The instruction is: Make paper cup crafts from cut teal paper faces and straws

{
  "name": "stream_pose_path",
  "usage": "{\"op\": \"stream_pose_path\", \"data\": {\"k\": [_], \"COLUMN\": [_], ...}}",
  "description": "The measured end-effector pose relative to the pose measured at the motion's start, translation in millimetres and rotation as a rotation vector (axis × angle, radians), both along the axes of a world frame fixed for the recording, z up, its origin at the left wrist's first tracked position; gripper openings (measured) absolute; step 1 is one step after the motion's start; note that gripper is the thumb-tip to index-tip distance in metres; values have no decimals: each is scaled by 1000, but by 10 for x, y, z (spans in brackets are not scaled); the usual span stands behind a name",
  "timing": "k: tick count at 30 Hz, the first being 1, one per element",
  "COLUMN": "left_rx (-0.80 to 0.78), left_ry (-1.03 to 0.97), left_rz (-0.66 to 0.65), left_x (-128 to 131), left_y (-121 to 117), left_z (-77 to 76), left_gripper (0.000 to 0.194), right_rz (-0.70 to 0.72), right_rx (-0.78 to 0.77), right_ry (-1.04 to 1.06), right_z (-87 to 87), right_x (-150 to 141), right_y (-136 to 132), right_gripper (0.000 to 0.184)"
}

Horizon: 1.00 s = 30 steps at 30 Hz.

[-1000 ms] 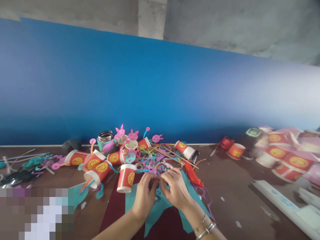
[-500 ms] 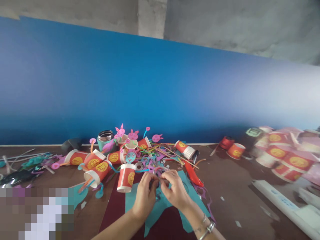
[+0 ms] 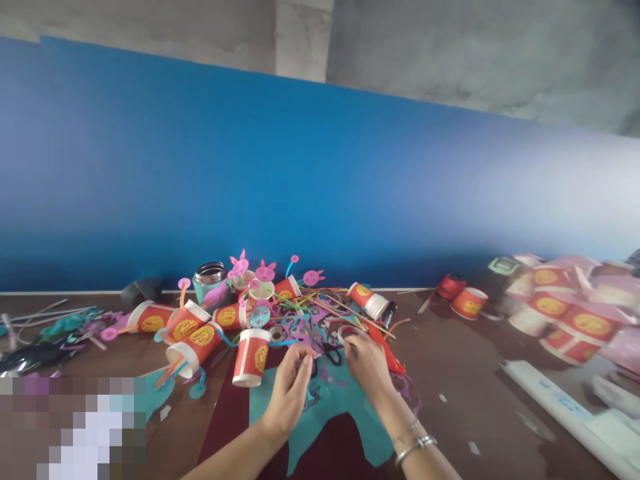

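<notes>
While both hands work low over the desk [image 3: 480,387], the left hand [image 3: 290,393] sits with fingers curled loosely inward above a teal foam sheet [image 3: 330,413]; whether it pinches anything I cannot tell. The right hand [image 3: 367,363] reaches a little further, fingertips bent down at a small roll of tape [image 3: 347,331] and touching the scrap pile there, though a firm hold is not clear. One bracelet [image 3: 415,448] circles the right wrist. One red paper cup [image 3: 251,357] stands upside down just beside the left hand. Behind it lie about five more red cups [image 3: 193,337] on their sides among coloured strips [image 3: 320,307], with three pink bunny cut-outs [image 3: 265,271] standing up. One metal jar [image 3: 209,277] stands at the back. Further right, one tipped cup [image 3: 369,299] and a blurred cluster of cups [image 3: 560,307].
</notes>
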<state>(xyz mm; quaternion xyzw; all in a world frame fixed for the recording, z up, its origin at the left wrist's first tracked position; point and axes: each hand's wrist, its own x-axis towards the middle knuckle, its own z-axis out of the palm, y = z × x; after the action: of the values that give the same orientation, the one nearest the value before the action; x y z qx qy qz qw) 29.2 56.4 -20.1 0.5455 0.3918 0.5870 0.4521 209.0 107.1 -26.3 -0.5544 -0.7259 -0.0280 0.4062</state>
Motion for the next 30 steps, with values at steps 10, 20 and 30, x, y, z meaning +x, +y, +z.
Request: {"op": "stream_pose_path", "data": {"k": [10,20,30], "left_rx": [-80,7,33], "left_ry": [-121,-46,52], "left_rz": [-57,69,-1], "left_x": [9,7,-12], "left_y": [16,-60,-60], "left_z": [51,-28,-87], "left_gripper": [37,41,44], "right_rz": [525,364,502], "right_rx": [-337,-49,-274], "right_ry": [403,347,401], "right_z": [337,312,283], "right_x": [-346,-367,-493], "right_y": [-277,-315,-385], "right_gripper": [5,9,16]}}
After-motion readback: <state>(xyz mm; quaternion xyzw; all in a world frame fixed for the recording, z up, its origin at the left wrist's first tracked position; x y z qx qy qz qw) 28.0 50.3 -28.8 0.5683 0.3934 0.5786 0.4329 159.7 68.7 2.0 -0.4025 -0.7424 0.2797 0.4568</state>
